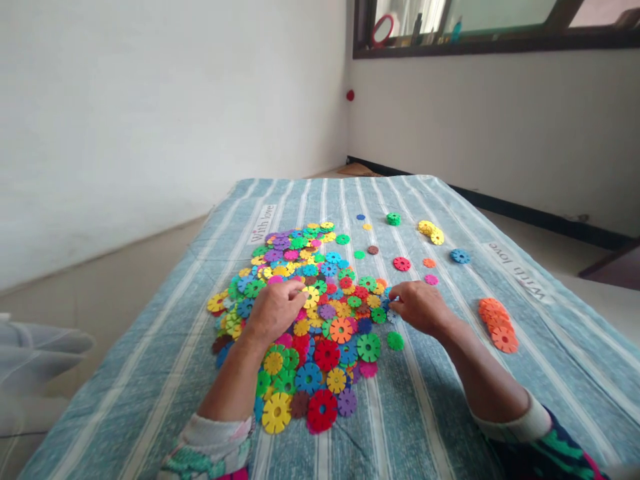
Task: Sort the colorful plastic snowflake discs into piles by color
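Left hand (274,310): laid on the mixed pile, fingers curled; grip narrow, contents cannot be told.
Mixed pile (326,353): toothed plastic discs of many colours, heaped mid-bed (150,373); judged largely unsorted.
Right hand (419,308): at the pile's right fringe; grip pinched narrow, whether a disc is held cannot be told.
Set apart: yellow cluster (431,231) toward the far edge, orange stack (497,325) near the right edge; judged a small share done.

Blue-striped cloth (450,413), multicoloured discs (320,347)

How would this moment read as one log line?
left hand: on disc pile | right hand: fingertips at pile's right edge | orange stack: apart, far right
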The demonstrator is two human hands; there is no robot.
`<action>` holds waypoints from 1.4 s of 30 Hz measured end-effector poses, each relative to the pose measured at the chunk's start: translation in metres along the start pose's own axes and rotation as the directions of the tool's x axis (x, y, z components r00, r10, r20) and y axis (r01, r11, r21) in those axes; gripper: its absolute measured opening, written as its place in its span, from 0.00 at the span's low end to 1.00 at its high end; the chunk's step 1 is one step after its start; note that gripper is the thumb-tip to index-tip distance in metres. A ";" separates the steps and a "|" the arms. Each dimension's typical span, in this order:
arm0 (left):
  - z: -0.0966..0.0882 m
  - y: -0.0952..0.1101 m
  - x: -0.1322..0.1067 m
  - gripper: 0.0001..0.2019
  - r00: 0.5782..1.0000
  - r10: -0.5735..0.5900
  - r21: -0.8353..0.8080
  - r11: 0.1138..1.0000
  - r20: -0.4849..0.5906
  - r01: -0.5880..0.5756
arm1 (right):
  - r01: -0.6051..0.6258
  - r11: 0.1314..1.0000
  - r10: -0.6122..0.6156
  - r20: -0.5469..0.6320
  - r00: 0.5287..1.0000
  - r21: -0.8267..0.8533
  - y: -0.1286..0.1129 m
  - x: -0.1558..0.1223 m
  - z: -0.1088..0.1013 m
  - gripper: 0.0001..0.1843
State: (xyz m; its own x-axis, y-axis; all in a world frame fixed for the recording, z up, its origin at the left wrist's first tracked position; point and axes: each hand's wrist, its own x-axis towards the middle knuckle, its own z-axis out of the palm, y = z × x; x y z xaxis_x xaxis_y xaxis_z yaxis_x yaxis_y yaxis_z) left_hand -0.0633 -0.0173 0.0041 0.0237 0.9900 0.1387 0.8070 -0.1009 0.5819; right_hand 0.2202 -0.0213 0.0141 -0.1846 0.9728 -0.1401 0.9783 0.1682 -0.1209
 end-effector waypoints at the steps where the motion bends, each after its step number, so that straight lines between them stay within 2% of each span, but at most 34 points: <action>1: 0.000 0.000 0.000 0.15 1.000 -0.002 0.001 1.000 -0.007 0.002 | 0.003 1.000 -0.003 0.010 1.000 -0.003 0.001 0.000 0.001 0.12; 10: -0.001 0.002 -0.003 0.17 0.999 -0.028 -0.016 0.999 0.017 0.028 | 0.024 0.999 -0.027 0.081 0.996 0.044 0.003 0.000 0.004 0.12; 14: -0.002 0.002 -0.001 0.19 1.000 -0.017 -0.038 0.999 0.022 0.018 | 0.019 0.998 -0.023 0.076 0.997 0.055 0.002 0.000 0.003 0.11; 19: -0.005 0.000 0.004 0.23 0.998 -0.055 -0.075 0.996 0.002 0.055 | 0.045 0.996 -0.046 0.011 0.999 0.073 0.000 0.000 0.003 0.10; 22: -0.007 0.001 0.004 0.22 0.997 -0.071 -0.146 0.987 -0.026 0.066 | 0.060 0.990 -0.043 -0.128 0.991 0.130 -0.007 -0.004 0.004 0.08; 24: -0.008 0.006 0.002 0.22 0.997 -0.073 -0.217 0.974 -0.038 0.063 | 0.125 0.975 -0.079 -0.237 0.968 0.184 -0.018 -0.008 0.003 0.08; 26: -0.008 0.014 -0.001 0.20 0.998 -0.054 -0.278 0.959 -0.022 0.045 | 0.238 0.951 -0.169 -0.312 0.935 0.196 -0.034 -0.013 0.000 0.10; 30: -0.007 0.030 -0.007 0.18 0.998 -0.017 -0.385 0.922 0.055 0.037 | 0.465 0.883 -0.412 -0.369 0.833 0.065 -0.072 -0.014 -0.004 0.16; 32: -0.006 0.034 -0.008 0.19 0.994 -0.020 -0.445 0.893 0.109 0.067 | 0.511 0.859 -0.477 -0.381 0.792 -0.012 -0.087 -0.011 -0.004 0.15; 34: -0.006 0.035 -0.008 0.21 0.988 -0.043 -0.502 0.858 0.149 0.113 | 0.513 0.856 -0.493 -0.389 0.778 -0.061 -0.097 -0.006 -0.003 0.11; 39: -0.008 0.034 -0.009 0.22 0.979 -0.103 -0.548 0.816 0.178 0.185 | 0.518 0.854 -0.504 -0.339 0.794 -0.057 -0.102 0.002 -0.006 0.09; 42: -0.008 0.033 -0.009 0.20 0.984 -0.097 -0.499 0.852 0.151 0.160 | 0.479 0.877 -0.469 -0.268 0.842 -0.029 -0.079 0.015 -0.022 0.12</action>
State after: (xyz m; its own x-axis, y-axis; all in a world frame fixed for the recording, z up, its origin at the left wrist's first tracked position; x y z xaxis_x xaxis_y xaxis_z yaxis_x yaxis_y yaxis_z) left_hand -0.0416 -0.0301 0.0280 0.0341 0.9986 -0.0405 0.3963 0.0237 0.9178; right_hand 0.1425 -0.0164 0.0430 -0.5886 0.7828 0.2020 0.7725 0.6182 -0.1451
